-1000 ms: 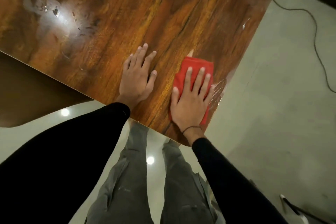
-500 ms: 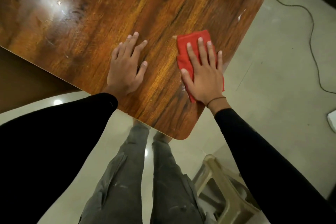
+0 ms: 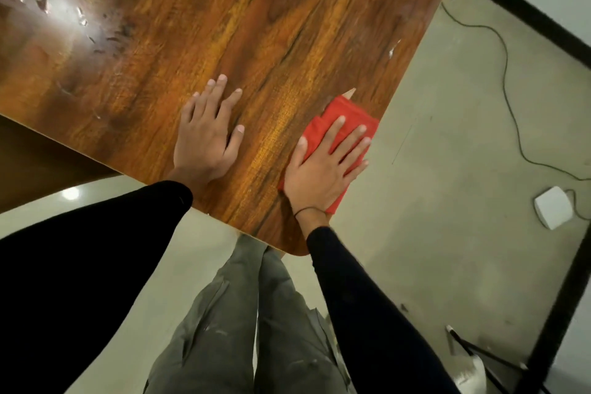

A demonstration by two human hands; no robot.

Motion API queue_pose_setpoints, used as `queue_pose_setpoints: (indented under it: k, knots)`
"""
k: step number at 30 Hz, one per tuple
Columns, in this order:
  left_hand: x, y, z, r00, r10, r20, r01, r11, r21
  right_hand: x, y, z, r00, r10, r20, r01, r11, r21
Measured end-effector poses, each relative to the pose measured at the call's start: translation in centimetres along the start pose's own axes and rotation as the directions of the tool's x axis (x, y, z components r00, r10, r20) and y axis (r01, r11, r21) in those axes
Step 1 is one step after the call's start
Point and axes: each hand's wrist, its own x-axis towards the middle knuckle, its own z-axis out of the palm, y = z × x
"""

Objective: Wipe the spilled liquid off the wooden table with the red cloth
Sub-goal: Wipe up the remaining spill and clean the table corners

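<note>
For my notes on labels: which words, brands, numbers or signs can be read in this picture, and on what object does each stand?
None can be read. The red cloth, the wooden table and the white box on the floor show no writing.

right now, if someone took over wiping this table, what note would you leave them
Right hand: flat, fingers straight, pressing the red cloth at the table's right edge.
Left hand: flat on bare wood, holding nothing.
Done: no liquid shows on the wood between the hands.
Left: droplets and a wet smear sit far left near the glare, and a small streak lies by the right edge beyond the cloth. Wipe both.
</note>
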Motion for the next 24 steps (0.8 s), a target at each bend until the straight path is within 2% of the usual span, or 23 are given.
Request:
queue_pose_setpoints:
  k: [5,7,15,24]
  knots:
    - [0.1,0.1,-0.1,1.0,-0.015,0.008,0.014,1.0,0.008,1.7,1.8,0.3,0.945,-0.322,0.051,0.325,0.944,-0.06]
    - [0.3,0.0,-0.1,1.0,-0.015,0.009,0.015,1.0,0.002,5.3,1.8,0.1,0.924,-0.378,0.067,0.381,0.923,-0.056]
    - [0.6,-0.4,-0.2,0.996,-0.033,0.079,0.03,0.999,0.029,21.2,0.0,-1.9,0.992,-0.099,0.073,0.102,0.994,-0.041]
    - [0.8,0.6,-0.7,0.994,-0.062,0.09,0.062,0.998,0.004,26.7,-0.9,-2.7,0.991,-0.123,0.052,0.126,0.99,-0.058]
